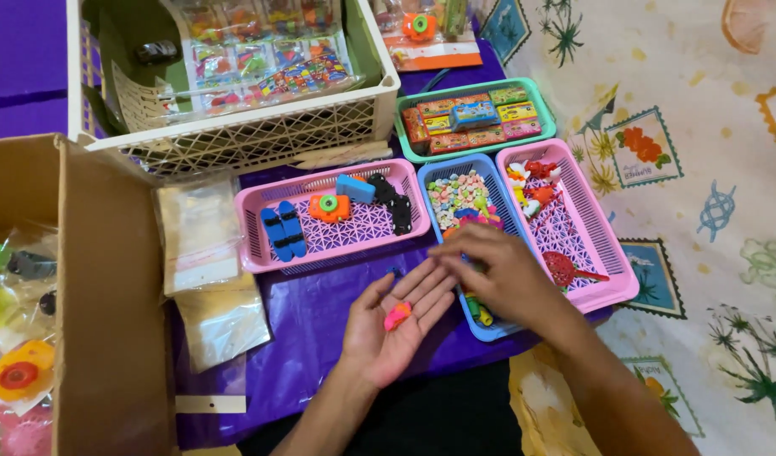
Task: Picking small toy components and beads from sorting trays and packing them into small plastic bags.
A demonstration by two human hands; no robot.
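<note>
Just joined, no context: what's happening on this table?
A person's left hand lies palm up over the purple cloth, a small pink and orange toy resting on it. The right hand reaches over the blue basket of pastel trinkets. Pink baskets of small toys sit either side.

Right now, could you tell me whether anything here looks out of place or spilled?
Nothing looks spilled. The one stray is a small pink-and-orange piece lying on the open left hand, outside the baskets; the right hand hovers over the blue basket.

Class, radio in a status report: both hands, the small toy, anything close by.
Left hand open, palm up, small pink toy resting on it. Right hand open, over blue basket. Pink baskets either side.
</note>
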